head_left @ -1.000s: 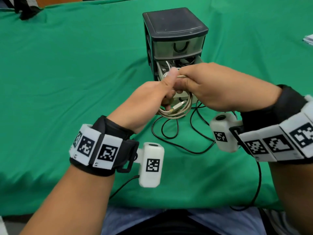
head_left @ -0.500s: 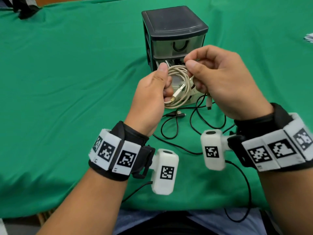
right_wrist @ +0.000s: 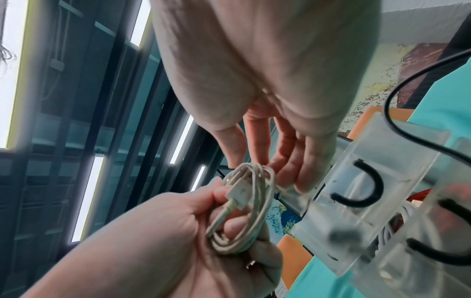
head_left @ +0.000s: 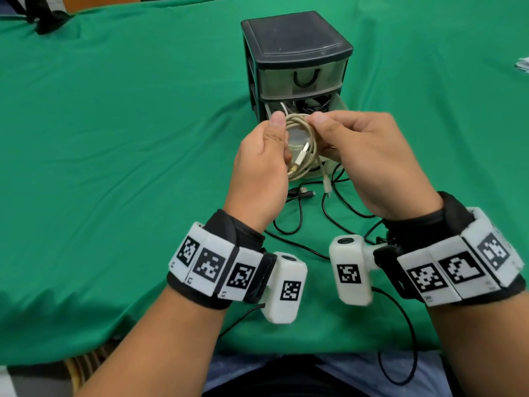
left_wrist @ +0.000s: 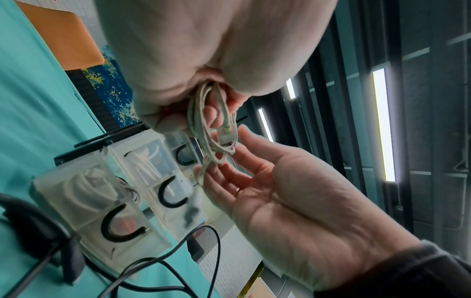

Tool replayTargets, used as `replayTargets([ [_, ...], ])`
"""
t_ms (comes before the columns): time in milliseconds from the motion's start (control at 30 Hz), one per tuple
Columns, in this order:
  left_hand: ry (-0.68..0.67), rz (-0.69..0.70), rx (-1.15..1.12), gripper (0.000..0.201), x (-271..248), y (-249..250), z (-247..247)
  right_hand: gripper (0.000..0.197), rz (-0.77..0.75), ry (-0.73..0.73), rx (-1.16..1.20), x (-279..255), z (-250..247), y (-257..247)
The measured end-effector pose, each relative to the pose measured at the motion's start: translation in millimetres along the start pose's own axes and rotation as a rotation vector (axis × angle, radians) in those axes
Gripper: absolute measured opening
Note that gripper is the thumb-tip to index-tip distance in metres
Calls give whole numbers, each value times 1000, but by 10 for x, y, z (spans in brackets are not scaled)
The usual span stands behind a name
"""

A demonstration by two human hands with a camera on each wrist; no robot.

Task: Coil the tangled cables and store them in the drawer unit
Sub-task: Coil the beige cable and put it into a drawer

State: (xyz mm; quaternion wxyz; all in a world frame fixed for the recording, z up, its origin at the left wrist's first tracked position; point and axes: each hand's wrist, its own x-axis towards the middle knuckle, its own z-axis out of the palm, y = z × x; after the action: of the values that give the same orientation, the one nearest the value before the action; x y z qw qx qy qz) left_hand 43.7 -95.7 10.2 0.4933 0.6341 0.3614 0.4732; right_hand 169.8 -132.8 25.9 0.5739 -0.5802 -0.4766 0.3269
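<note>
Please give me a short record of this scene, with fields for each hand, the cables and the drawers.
left hand: grips the coiled beige cable
right hand: pinches the top of the same coil
loose end: hangs below the coil
black cable: uncoiled on the green cloth
drawer unit: top drawer shut, middle drawer open with cables inside

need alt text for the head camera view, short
Two hands hold a coiled beige cable above a green tablecloth: the left hand grips the coil while the right hand pinches its top, one plug end dangling. Behind stands a small black drawer unit with its middle drawer open, and a loose black cable lies on the cloth.
</note>
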Motion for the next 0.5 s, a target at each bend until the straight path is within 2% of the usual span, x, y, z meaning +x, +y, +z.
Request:
replayTargets([
  [133, 19, 17, 41, 36, -12, 9, 15, 14, -5, -60, -3, -26, -1, -4],
  [367, -6, 34, -13, 43, -38, -13, 67, 43, -1, -151, 56, -36, 1, -17],
  [500, -41, 20, -15, 43, -66, 19, 95, 40, 39, -153, 95, -17, 3, -10],
])
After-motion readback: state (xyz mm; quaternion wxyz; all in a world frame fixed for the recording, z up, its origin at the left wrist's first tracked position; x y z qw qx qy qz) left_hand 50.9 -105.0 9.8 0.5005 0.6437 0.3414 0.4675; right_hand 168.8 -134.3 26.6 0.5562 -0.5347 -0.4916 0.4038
